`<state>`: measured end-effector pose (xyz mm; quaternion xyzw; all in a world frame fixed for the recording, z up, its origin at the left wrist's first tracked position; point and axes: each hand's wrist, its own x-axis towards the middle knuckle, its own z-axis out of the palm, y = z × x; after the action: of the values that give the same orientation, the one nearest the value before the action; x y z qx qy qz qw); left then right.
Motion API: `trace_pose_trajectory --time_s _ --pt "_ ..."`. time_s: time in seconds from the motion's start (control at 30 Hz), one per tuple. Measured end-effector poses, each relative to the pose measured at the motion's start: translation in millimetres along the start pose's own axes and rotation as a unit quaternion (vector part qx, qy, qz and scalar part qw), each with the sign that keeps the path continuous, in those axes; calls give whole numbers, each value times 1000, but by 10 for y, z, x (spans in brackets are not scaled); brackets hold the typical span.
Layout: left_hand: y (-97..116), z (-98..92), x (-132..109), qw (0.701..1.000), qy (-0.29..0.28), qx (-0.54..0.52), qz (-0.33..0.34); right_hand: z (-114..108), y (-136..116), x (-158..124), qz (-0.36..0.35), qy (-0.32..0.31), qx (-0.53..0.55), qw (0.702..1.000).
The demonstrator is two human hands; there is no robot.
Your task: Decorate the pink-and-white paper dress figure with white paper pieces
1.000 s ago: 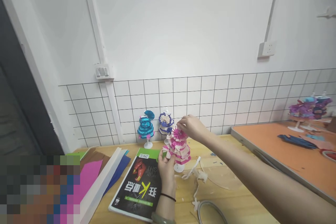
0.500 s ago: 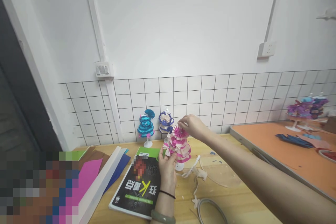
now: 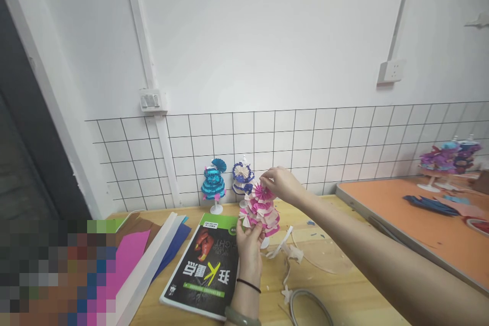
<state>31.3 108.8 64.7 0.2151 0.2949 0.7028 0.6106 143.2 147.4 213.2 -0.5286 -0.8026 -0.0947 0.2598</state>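
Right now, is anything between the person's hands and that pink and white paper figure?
Nothing visible is. The left hand grips the lower skirt of the pink paper figure, and the right hand pinches the fan on its top. The blue figure and the purple one stand behind, by the tiled wall.

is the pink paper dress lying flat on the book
No, the pink paper dress stands upright on its white stand beside the book, with the left hand at its lower edge and the right hand at its top.

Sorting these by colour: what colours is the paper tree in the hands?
Bright pink and pale cream layers on the paper tree, in the head view.
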Motion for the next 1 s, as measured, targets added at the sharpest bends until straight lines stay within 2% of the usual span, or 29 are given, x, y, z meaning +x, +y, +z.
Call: trace_pose_trajectory --time_s 0.17,0.53,1.0 --pt "19 -1 1 1000 0 18 11 -4 -2 12 1 1 3 1000" --pt "-22 -29 37 998 23 57 -9 -12 -3 10 -2 14 17 1000" --pt "-50 -38 74 994 23 111 2 -76 -60 6 -13 -13 79 997"
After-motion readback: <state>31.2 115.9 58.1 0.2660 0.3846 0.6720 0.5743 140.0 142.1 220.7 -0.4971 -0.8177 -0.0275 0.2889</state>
